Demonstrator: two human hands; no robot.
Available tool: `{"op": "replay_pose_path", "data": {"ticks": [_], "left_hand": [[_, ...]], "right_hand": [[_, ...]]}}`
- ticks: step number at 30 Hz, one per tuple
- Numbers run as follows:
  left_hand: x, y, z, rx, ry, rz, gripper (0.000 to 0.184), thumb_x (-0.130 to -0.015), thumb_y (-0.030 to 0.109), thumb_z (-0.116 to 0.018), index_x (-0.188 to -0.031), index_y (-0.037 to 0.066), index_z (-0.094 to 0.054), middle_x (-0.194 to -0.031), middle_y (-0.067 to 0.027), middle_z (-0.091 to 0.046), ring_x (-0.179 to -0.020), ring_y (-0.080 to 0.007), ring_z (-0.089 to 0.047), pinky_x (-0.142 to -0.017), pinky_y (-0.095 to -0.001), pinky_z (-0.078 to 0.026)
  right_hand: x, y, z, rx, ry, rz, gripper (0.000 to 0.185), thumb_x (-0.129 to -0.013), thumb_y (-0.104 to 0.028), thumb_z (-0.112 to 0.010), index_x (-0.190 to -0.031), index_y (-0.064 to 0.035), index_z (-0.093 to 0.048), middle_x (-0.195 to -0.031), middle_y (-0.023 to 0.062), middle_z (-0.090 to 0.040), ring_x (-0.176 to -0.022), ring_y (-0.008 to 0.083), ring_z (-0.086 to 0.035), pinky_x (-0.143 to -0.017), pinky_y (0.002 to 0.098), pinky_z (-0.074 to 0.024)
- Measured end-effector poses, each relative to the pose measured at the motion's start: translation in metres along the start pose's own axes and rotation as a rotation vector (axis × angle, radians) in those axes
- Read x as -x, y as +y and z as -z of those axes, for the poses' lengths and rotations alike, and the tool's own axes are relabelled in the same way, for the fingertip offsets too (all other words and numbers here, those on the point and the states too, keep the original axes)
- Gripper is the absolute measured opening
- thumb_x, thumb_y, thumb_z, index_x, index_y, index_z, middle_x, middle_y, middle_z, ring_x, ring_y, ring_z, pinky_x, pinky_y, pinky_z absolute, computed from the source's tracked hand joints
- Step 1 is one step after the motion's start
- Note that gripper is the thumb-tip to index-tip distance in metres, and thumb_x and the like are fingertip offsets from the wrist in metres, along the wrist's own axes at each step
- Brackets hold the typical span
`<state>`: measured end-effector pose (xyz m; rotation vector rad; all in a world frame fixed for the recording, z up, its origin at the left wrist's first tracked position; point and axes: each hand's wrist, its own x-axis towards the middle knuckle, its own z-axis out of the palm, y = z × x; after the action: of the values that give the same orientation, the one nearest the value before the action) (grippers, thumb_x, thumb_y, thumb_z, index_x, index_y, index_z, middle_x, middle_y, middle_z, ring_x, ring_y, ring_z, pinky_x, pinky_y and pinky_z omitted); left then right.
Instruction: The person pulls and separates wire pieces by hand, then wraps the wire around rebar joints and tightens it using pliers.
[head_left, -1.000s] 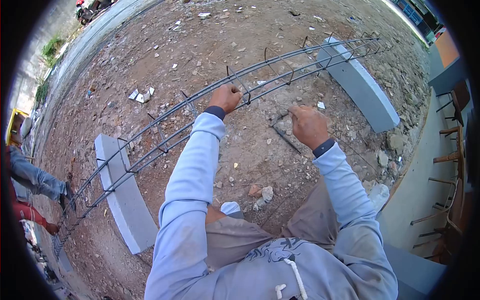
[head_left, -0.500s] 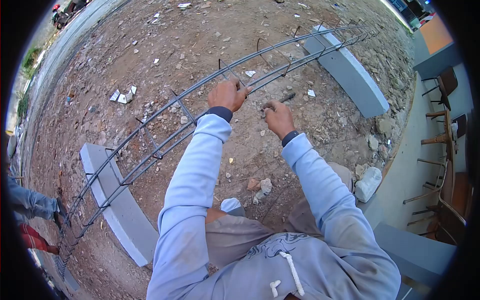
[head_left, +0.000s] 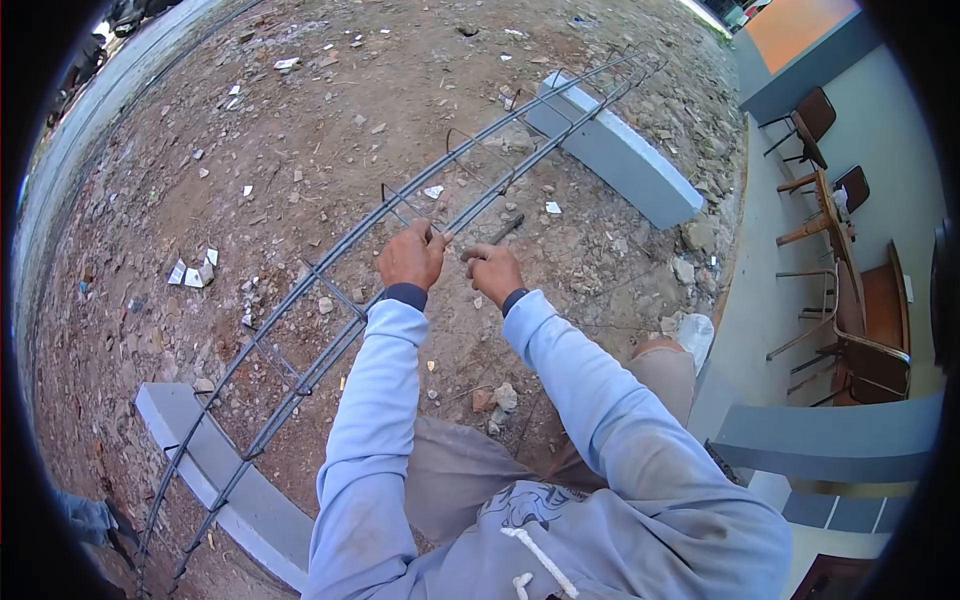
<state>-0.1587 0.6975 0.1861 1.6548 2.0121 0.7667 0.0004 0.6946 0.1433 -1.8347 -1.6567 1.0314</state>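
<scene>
Right fingers [head_left: 489, 262] around tool [head_left: 511, 227], left fingers [head_left: 423, 238] at rebar [head_left: 347, 240], grip unclear; stony ground [head_left: 300, 130], chairs [head_left: 815, 117].

Ground: bare brown earth [head_left: 330, 140], scattered stones [head_left: 504, 397], white shards [head_left: 192, 273]
Right side: smooth pale floor [head_left: 752, 245]
Seating: brown chairs [head_left: 815, 113] with thin dark legs
Far wall [head_left: 792, 32]: orange above grey
Light: bright daylight

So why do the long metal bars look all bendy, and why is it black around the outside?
In the head view, the wide lens probably makes the metal bars curve, most near the lower left; in that head view, the black is where the round picture stops; there, too, the left hand and right hand look fairly clear, but the jeans near the edge look dim.
</scene>
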Motion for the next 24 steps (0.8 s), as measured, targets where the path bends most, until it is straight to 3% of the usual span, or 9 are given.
{"op": "replay_pose_path", "data": {"ticks": [3, 6, 7, 10, 13, 19, 24], "left_hand": [[0.002, 0.004, 0.004, -0.038, -0.012, 0.000, 0.039, -0.076, 0.045, -0.068, -0.072, 0.007, -0.059, -0.067, -0.0140, -0.063, -0.064, -0.0329, -0.060, -0.057, -0.0436, -0.044], [0.007, 0.005, 0.006, 0.006, 0.018, -0.012, 0.039, -0.076, 0.044, -0.068, -0.074, 0.007, -0.060, -0.068, -0.0144, -0.063, -0.065, -0.0328, -0.061, -0.057, -0.0429, -0.044], [0.009, 0.004, 0.009, -0.017, 0.015, -0.018, 0.038, -0.076, 0.043, -0.068, -0.076, 0.005, -0.061, -0.071, -0.0141, -0.064, -0.068, -0.0324, -0.062, -0.059, -0.0423, -0.045], [0.015, 0.003, 0.012, 0.033, 0.034, -0.009, 0.035, -0.078, 0.039, -0.068, -0.080, 0.005, -0.063, -0.075, -0.0143, -0.065, -0.071, -0.0317, -0.063, -0.062, -0.0414, -0.047], [0.012, 0.003, 0.008, -0.028, 0.047, 0.034, 0.027, -0.078, 0.036, -0.068, -0.083, 0.009, -0.065, -0.075, -0.0134, -0.066, -0.075, -0.0328, -0.064, -0.065, -0.0426, -0.047], [0.010, 0.006, 0.005, -0.049, 0.007, 0.077, 0.026, -0.079, 0.035, -0.066, -0.086, 0.010, -0.066, -0.079, -0.0132, -0.067, -0.076, -0.0324, -0.064, -0.066, -0.0421, -0.048], [0.013, 0.015, 0.005, -0.132, 0.045, 0.051, 0.037, -0.077, 0.041, -0.069, -0.093, 0.007, -0.067, -0.077, -0.0141, -0.067, -0.072, -0.0272, -0.065, -0.063, -0.0378, -0.048]], "right_hand": [[0.008, -0.011, 0.006, 0.096, -0.022, 0.108, 0.025, -0.078, -0.014, -0.053, -0.095, -0.0107, -0.071, -0.096, 0.0190, -0.066, -0.093, 0.0347, -0.062, -0.086, 0.0396, -0.0472], [-0.009, 0.002, -0.007, -0.025, 0.072, 0.218, 0.024, -0.081, -0.011, -0.055, -0.099, -0.0074, -0.070, -0.069, 0.0122, -0.065, -0.063, 0.0185, -0.063, -0.063, 0.0318, -0.0498], [-0.017, 0.001, -0.008, -0.086, 0.064, 0.274, 0.023, -0.084, -0.011, -0.055, -0.103, -0.0060, -0.068, -0.068, 0.0084, -0.063, -0.057, 0.0147, -0.058, -0.055, 0.0278, -0.0466], [-0.022, -0.019, -0.008, -0.737, -0.120, -0.122, 0.024, -0.085, -0.009, -0.054, -0.105, -0.0019, -0.066, -0.080, 0.0075, -0.067, -0.064, 0.0148, -0.060, -0.055, 0.0271, -0.0470], [-0.028, -0.021, -0.017, -0.940, -0.275, -0.186, 0.024, -0.087, -0.008, -0.054, -0.108, 0.0001, -0.064, -0.072, 0.0003, -0.059, -0.057, 0.0048, -0.049, -0.047, 0.0197, -0.0371], [-0.028, -0.011, -0.020, -1.055, -0.324, -0.140, 0.026, -0.083, -0.003, -0.054, -0.106, 0.0035, -0.063, -0.074, 0.0020, -0.058, -0.058, 0.0072, -0.050, -0.047, 0.0209, -0.0385], [-0.029, -0.012, -0.015, -1.124, -0.302, -0.167, 0.023, -0.078, 0.001, -0.055, -0.099, 0.0062, -0.063, -0.080, 0.0050, -0.061, -0.063, 0.0096, -0.053, -0.052, 0.0216, -0.0422]]}}
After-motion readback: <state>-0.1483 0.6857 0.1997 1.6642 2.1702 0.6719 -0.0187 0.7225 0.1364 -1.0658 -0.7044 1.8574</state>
